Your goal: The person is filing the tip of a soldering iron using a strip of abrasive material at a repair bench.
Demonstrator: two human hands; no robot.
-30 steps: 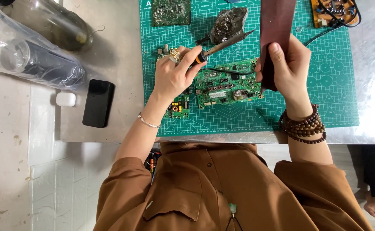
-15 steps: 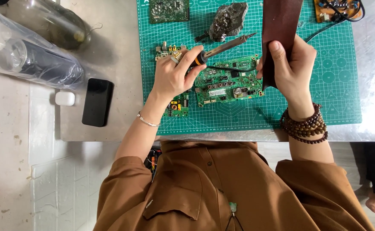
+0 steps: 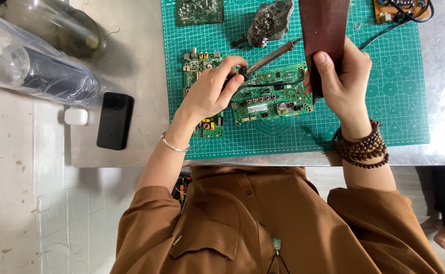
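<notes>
Fingers [image 3: 231, 65] of left hand [image 3: 209, 94] curled tight round the black grip of a soldering iron [image 3: 273, 55], thumb and index pinching it, metal shaft angled up toward the far edge of the table, tip beside a dark brown flat piece [image 3: 325, 30]. Right hand [image 3: 345, 83] grips that brown piece upright, thumb [image 3: 325, 68] pressed flat on its near face, other fingers wrapped behind, not all visible. Between both hands lies a green circuit board [image 3: 270, 94] flat on the green cutting mat [image 3: 400, 101], middle of the mat; iron's black cord runs across it. Second smaller green board [image 3: 199, 66] partly under left wrist, toward the mat's left edge. Grey crumpled lump [image 3: 269, 21] near mat's far edge, another green board [image 3: 199, 11] left of it, orange board [image 3: 397, 7] at far right corner. Left of the mat on the metal table [image 3: 141, 56]: black phone [image 3: 115, 121], small white case [image 3: 76, 116] just beside it, plastic-wrapped dark cylinder [image 3: 34, 71], dark glass bottle [image 3: 65, 28]. Wooden bead bracelets [image 3: 362, 149] on right wrist, thin silver bangle [image 3: 174, 146] on left
</notes>
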